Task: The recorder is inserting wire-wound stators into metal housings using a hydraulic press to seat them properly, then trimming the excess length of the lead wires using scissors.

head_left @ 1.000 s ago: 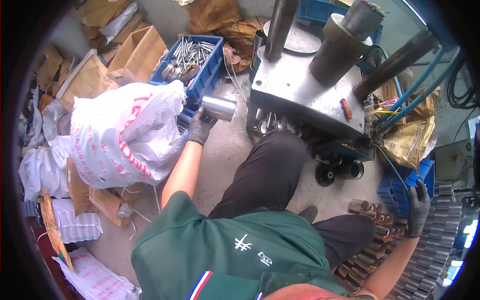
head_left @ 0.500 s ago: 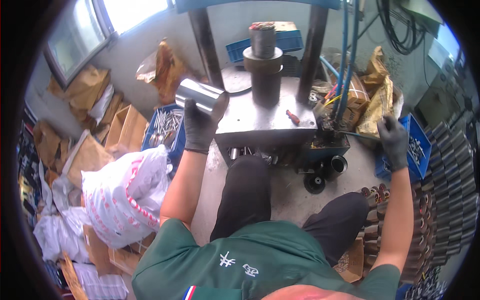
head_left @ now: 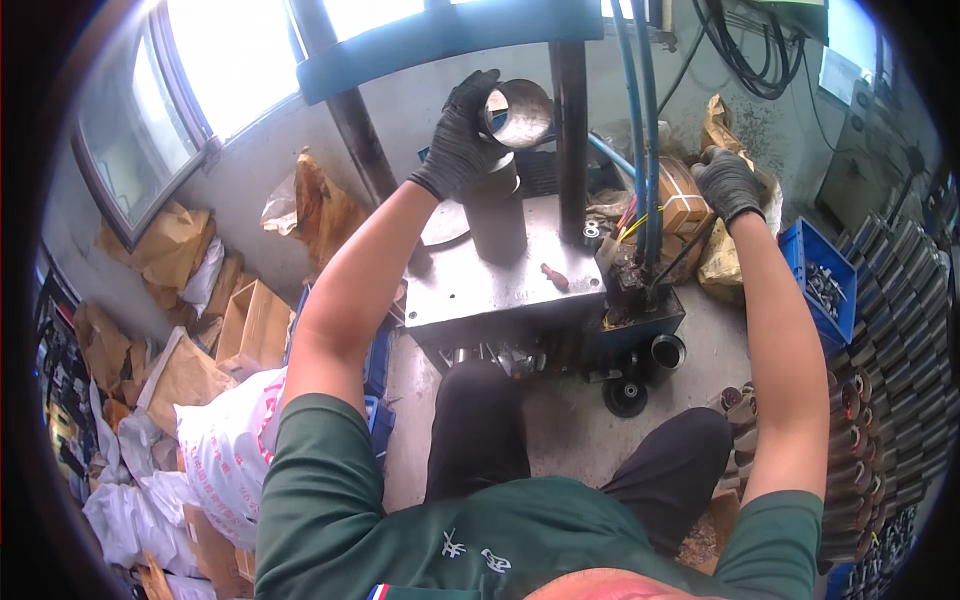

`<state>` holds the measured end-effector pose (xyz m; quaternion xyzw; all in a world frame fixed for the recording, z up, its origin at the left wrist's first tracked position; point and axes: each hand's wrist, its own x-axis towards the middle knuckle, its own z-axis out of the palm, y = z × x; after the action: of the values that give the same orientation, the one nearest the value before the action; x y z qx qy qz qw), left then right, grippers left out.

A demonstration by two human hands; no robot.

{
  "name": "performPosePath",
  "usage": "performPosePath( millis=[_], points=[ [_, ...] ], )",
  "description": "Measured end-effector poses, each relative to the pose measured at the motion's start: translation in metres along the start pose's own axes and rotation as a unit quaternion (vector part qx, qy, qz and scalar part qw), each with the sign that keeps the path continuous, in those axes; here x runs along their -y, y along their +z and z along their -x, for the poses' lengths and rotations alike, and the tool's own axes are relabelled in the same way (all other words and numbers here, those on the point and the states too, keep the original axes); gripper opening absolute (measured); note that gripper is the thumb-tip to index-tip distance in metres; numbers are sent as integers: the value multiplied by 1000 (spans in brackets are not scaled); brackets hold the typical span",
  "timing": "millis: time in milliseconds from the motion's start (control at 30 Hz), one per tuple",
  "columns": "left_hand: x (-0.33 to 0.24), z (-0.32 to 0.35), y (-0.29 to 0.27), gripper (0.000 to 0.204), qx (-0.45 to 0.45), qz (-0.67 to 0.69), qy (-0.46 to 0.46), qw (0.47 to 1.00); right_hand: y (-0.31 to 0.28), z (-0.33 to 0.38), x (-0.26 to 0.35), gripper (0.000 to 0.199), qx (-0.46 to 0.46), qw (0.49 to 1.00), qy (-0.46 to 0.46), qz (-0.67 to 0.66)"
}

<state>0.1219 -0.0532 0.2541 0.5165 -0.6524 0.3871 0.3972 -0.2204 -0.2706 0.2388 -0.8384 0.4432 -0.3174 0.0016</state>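
Note:
My left hand, in a dark grey glove, grips a short shiny metal tube by its side. The tube's open end faces me, and it is held above the thick upright post on the press table. Tube and hand cover the post's upper end, so whether they touch cannot be told. My right hand, gloved alike, is closed around the upper end of a thin lever that slants up from beside the press. An orange-red screwdriver lies on the press table.
A blue crossbeam and dark columns frame the post. Blue hoses run down at the right. Also at the right stand a blue crate of small metal parts and stacked metal tubes. White sacks and cartons lie left.
My left hand has brought the tube right and up from the table's left side to above the post, turning its open end toward me. My right hand has moved up and left with the lever.

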Motion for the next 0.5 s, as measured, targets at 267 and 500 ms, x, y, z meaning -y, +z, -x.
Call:
performPosePath(
  millis=[267,500],
  points=[
    [41,-33,13,103,50,61,-127,989,9,-9,-8,35,46,999,-2,-9],
    [43,-45,7,92,34,88,-160,983,3,-6,-8,39,70,997,-3,9]
  ],
)
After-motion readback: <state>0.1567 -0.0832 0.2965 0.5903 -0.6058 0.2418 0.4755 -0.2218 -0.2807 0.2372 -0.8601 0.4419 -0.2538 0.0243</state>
